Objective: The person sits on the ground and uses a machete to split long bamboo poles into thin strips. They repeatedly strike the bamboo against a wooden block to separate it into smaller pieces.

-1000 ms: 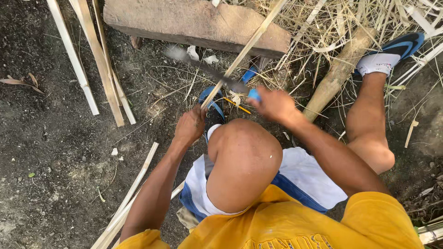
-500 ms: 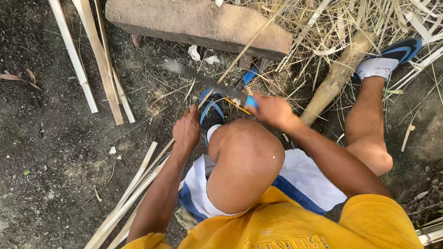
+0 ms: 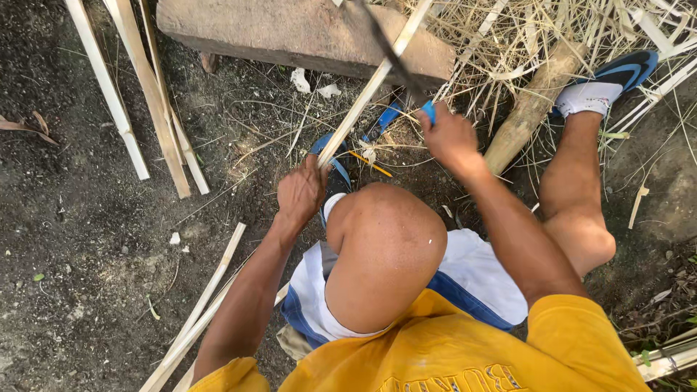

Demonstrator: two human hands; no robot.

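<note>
We noted left hand (image 3: 301, 192) clenched round lower end of pale bamboo strip (image 3: 370, 87); strip slanted up-right across flat stone slab (image 3: 290, 33); right hand (image 3: 450, 138) gripped blue handle of dark knife (image 3: 392, 54), blade raised and blurred, crossing strip over slab; cut slats (image 3: 156, 94) lay on soil at left, well apart; round log (image 3: 526, 109) just beside right hand.
</note>
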